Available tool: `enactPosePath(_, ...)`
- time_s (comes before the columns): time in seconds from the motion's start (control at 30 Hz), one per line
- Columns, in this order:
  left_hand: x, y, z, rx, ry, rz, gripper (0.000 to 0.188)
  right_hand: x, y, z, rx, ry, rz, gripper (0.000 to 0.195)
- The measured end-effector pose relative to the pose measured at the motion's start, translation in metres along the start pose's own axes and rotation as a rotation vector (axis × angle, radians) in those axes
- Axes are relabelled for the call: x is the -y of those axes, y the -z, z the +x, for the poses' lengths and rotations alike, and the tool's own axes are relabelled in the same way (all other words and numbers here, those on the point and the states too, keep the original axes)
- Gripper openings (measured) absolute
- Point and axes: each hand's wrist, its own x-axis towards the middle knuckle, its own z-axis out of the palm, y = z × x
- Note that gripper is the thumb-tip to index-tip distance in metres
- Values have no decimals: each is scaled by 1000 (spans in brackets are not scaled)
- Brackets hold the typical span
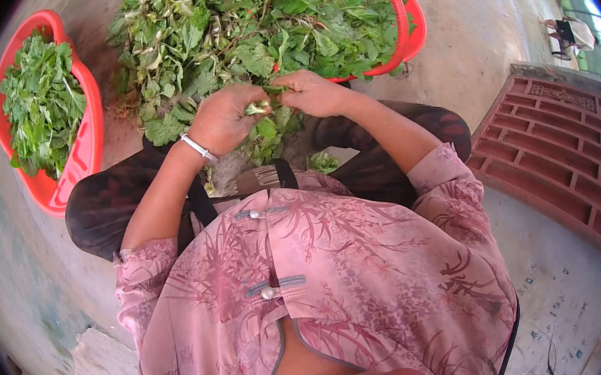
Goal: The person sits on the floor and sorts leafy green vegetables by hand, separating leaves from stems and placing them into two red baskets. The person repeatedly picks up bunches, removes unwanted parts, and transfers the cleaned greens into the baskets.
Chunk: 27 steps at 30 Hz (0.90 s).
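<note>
My left hand (228, 117), with a light bangle at the wrist, is closed around a bunch of leafy greens whose pale cut-looking stem end (257, 107) sticks out by the thumb. Close beside it, my right hand (313, 93) pinches a green leaf (273, 88) between thumb and fingers. Leaves hang below both hands. Just beyond them lies a large heap of leafy greens (197, 39), some yellowed and wilted, spreading to a red plastic basket (399, 18) on the right that also holds greens. Part of that basket is hidden by leaves.
To the left stands a red plastic basin (88, 94) with picked greens (41, 99) inside. Loose leaves (322, 162) lie between my knees on the concrete floor (485, 14). At right is a reddish lattice panel (556, 160); farther off, a person (573, 33) is visible.
</note>
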Motion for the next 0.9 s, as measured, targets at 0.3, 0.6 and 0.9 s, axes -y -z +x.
enactPosePath(0.3,5,-8,4,-87,-25,514,15,-173,84,52,-583,-209,-420,21)
enactPosePath(0.6,16,-18,-3,26,2,645,11,-183,76,111,-665,-538,-24,20)
enactPosePath(0.9,3,-17,4,6,6,691,12,-30,82,25,-438,-375,754,19)
